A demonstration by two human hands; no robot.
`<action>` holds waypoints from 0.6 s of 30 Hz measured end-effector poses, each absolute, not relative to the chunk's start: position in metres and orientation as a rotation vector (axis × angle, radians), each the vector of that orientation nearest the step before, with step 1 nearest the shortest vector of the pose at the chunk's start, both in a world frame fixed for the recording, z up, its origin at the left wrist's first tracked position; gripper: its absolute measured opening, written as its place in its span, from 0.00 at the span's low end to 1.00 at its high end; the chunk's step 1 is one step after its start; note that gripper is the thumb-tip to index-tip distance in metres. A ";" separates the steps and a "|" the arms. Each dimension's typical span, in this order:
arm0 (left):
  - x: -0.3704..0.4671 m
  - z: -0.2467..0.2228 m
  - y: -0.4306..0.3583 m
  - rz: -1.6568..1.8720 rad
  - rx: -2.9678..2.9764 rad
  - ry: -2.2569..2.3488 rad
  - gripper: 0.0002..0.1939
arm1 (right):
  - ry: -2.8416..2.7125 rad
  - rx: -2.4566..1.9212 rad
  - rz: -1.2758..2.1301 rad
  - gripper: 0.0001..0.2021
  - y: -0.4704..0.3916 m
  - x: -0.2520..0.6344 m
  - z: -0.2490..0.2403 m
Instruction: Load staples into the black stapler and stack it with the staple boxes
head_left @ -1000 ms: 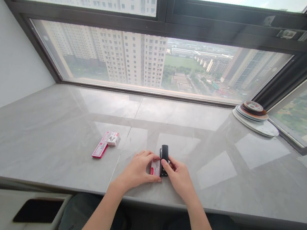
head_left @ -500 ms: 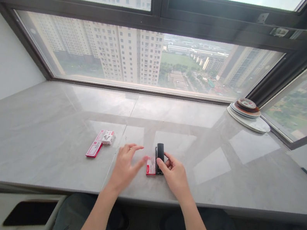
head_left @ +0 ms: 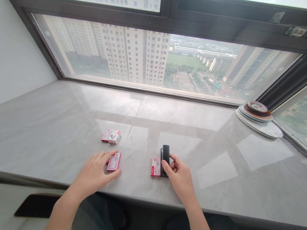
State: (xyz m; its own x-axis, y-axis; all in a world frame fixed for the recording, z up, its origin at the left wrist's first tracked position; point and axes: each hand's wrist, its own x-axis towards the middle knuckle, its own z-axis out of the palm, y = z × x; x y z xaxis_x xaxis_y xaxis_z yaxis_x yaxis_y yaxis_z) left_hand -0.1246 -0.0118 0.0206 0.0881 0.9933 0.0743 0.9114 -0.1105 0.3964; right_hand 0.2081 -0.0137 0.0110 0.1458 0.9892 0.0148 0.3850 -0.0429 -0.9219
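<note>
My left hand (head_left: 95, 172) is around a small flat red-and-white box (head_left: 114, 162), its index finger at the upper edge and thumb by the lower right. Just beyond it, a white-and-red box (head_left: 114, 136) sits against another red-labelled box (head_left: 105, 135). On the right, my right hand (head_left: 180, 176) grips a black stapler (head_left: 165, 156), thumb on its near side and fingers along its right. Against the stapler's left side lies another red-and-white box (head_left: 155, 167).
A stack of plates (head_left: 258, 124) stands in the far right corner by the window. The grey marble-look counter (head_left: 49, 137) ends at a front edge near my forearms. Below on the left is a white surface with a dark rectangular object (head_left: 35, 205).
My left hand has moved left to the boxes, and one flat box now lies apart from the others, nearer me and to the right. My right hand stays on the stapler. The view has shifted slightly.
</note>
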 end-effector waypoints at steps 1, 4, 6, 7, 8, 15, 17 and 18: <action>-0.121 0.024 -0.013 0.469 2.134 1.795 0.30 | -1.374 -1.574 0.890 0.27 -0.014 0.208 0.011; -0.110 0.037 -0.010 0.480 2.103 1.581 0.30 | -1.384 -1.579 0.876 0.27 -0.015 0.208 0.013; -0.098 0.044 -0.005 0.533 2.071 1.519 0.28 | -1.389 -1.579 0.866 0.27 -0.015 0.208 0.013; -0.088 0.047 -0.002 0.573 2.066 1.490 0.28 | -1.393 -1.578 0.858 0.26 -0.015 0.208 0.013; -0.076 0.049 0.001 0.622 2.071 1.461 0.27 | -1.399 -1.576 0.851 0.27 -0.015 0.208 0.013; 0.004 0.043 0.006 0.680 2.273 1.175 0.30 | -1.455 -1.560 0.829 0.29 -0.018 0.208 0.013; 0.010 0.040 0.008 0.660 2.276 1.171 0.28 | -1.488 -1.556 0.818 0.29 -0.020 0.208 0.014; 0.011 0.039 0.009 0.653 2.272 1.172 0.28 | -1.504 -1.555 0.817 0.29 -0.020 0.209 0.014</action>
